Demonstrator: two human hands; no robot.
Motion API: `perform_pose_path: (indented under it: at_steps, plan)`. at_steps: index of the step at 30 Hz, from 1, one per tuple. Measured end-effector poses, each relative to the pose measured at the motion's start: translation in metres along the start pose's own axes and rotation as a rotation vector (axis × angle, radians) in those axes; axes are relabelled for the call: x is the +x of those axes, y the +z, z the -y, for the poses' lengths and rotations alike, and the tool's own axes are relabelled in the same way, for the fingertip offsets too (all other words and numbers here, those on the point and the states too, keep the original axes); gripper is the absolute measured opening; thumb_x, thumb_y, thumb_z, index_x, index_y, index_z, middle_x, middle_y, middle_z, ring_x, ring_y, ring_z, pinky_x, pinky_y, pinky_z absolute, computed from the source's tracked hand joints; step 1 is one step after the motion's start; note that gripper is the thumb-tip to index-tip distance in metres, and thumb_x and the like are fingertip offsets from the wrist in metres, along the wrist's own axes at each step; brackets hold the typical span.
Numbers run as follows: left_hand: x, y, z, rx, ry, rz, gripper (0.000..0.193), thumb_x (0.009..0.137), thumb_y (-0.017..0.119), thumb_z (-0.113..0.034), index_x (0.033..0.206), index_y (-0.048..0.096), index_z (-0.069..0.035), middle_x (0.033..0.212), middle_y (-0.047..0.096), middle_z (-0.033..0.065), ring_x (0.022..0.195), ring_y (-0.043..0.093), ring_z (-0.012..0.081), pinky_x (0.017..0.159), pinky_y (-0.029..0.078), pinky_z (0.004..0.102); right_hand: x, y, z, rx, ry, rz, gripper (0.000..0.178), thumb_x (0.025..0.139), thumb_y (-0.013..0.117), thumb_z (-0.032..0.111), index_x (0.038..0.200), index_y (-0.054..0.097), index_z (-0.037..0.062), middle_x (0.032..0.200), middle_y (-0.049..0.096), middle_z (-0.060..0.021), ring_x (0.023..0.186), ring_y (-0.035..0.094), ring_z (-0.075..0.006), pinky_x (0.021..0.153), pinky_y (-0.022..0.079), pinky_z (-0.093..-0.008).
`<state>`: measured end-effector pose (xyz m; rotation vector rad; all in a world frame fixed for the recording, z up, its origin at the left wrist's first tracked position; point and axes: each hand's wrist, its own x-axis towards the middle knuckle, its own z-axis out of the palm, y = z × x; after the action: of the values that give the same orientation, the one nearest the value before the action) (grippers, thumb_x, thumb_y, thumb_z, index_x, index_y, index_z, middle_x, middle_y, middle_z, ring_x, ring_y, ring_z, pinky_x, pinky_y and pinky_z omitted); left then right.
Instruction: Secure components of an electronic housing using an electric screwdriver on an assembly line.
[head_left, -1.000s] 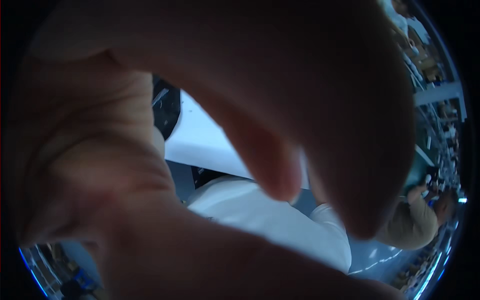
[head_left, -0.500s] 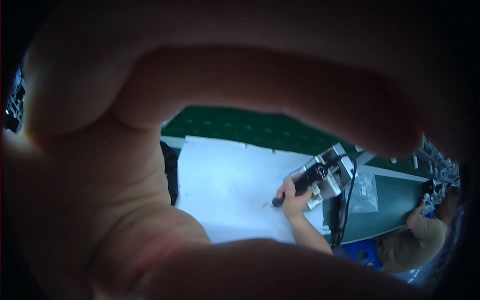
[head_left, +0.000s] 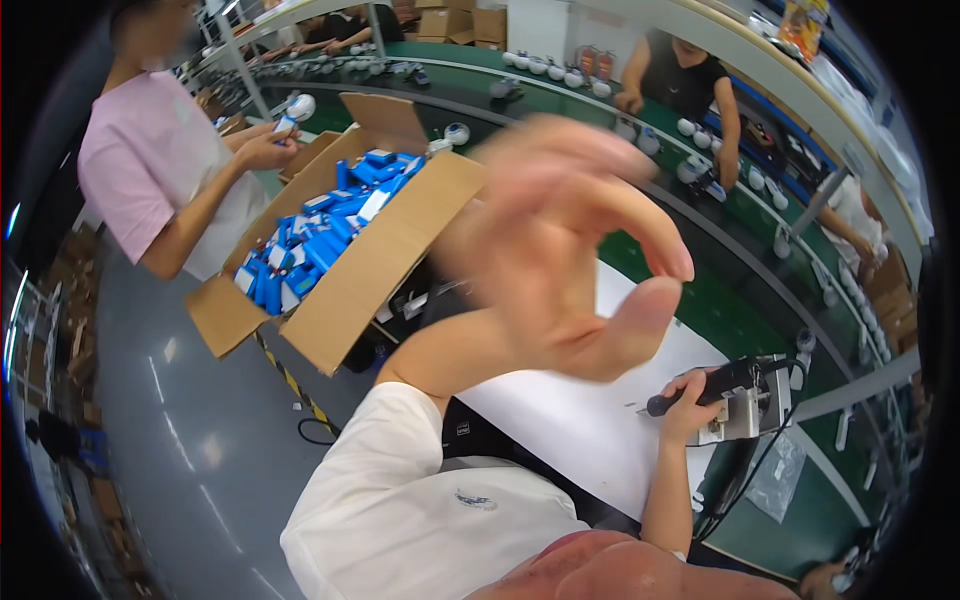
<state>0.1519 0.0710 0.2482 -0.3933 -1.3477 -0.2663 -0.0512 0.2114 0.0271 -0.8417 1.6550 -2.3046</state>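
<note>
My left hand (head_left: 570,265) is raised close in front of the view, partly smeared by motion. Its fingers are bent and spread, the thumb and index tips close together, and nothing shows between them. My right hand (head_left: 688,400) is wrapped round a black corded electric screwdriver (head_left: 728,380), which lies slanted over a silver metal fixture (head_left: 742,418). Beneath both is a white sheet (head_left: 560,425) on the green bench; my left hand hides part of it.
At the left stands an open cardboard box (head_left: 385,255) of blue packs, beside a person in pink (head_left: 150,170) holding a small item. Beyond runs a green conveyor (head_left: 460,90) with white round devices and more people. A clear plastic bag (head_left: 775,480) lies right of the fixture.
My left hand has moved away from the lens it was covering, so the room now shows. The view has shifted too. My right hand keeps its grip on the electric screwdriver.
</note>
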Motion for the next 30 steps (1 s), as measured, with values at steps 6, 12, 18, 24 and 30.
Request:
perform_pose_path:
  at_steps: [6, 12, 18, 24, 30]
  plan:
    - [-0.153, 0.052, 0.029, -0.140, -0.769, 0.240, 0.029, 0.081, 0.056, 0.003, 0.109, 0.053, -0.005, 0.081, 0.060, 0.0057, 0.059, 0.052, 0.0109, 0.055, 0.042, 0.0211, -0.003, 0.010, -0.001, -0.048, -0.045, -0.004, 0.016, 0.094, 0.050, 0.017, 0.101, 0.044, 0.0032, 0.058, 0.047, -0.0022, 0.044, 0.045, -0.0112, 0.044, 0.040, -0.0226]
    - [-0.267, 0.051, 0.030, 0.031, -0.921, 0.848, 0.019, 0.088, 0.057, -0.010, 0.106, 0.060, -0.006, 0.075, 0.063, 0.0097, 0.063, 0.059, 0.0213, 0.063, 0.048, 0.0285, -0.005, 0.014, 0.003, -0.057, -0.090, -0.021, 0.017, 0.094, 0.052, 0.016, 0.101, 0.044, 0.0029, 0.059, 0.046, -0.0019, 0.044, 0.044, -0.0107, 0.043, 0.040, -0.0222]
    - [-0.291, 0.054, 0.033, 0.102, -0.899, 0.948, 0.018, 0.089, 0.057, -0.015, 0.103, 0.065, -0.006, 0.081, 0.068, 0.0114, 0.067, 0.062, 0.0248, 0.067, 0.050, 0.0319, -0.008, 0.018, 0.002, -0.082, -0.063, -0.050, 0.015, 0.093, 0.052, 0.014, 0.100, 0.045, 0.0024, 0.060, 0.047, -0.0027, 0.044, 0.045, -0.0105, 0.043, 0.039, -0.0213]
    - [-0.286, 0.059, 0.037, 0.016, -1.004, 0.960, 0.018, 0.088, 0.057, -0.013, 0.103, 0.065, -0.006, 0.085, 0.069, 0.0116, 0.069, 0.063, 0.0250, 0.068, 0.051, 0.0318, -0.004, 0.010, -0.005, -0.152, -0.098, 0.024, 0.016, 0.093, 0.051, 0.013, 0.103, 0.044, 0.0024, 0.061, 0.048, -0.0034, 0.045, 0.046, -0.0105, 0.042, 0.039, -0.0220]
    - [-0.294, 0.070, 0.037, -0.197, -1.262, 0.859, 0.017, 0.091, 0.054, -0.012, 0.103, 0.062, -0.004, 0.075, 0.064, 0.0089, 0.064, 0.058, 0.0181, 0.062, 0.047, 0.0273, 0.000, 0.012, -0.003, -0.076, -0.075, 0.061, 0.021, 0.093, 0.054, 0.016, 0.105, 0.043, 0.0026, 0.061, 0.048, -0.0037, 0.046, 0.046, -0.0110, 0.042, 0.039, -0.0227]
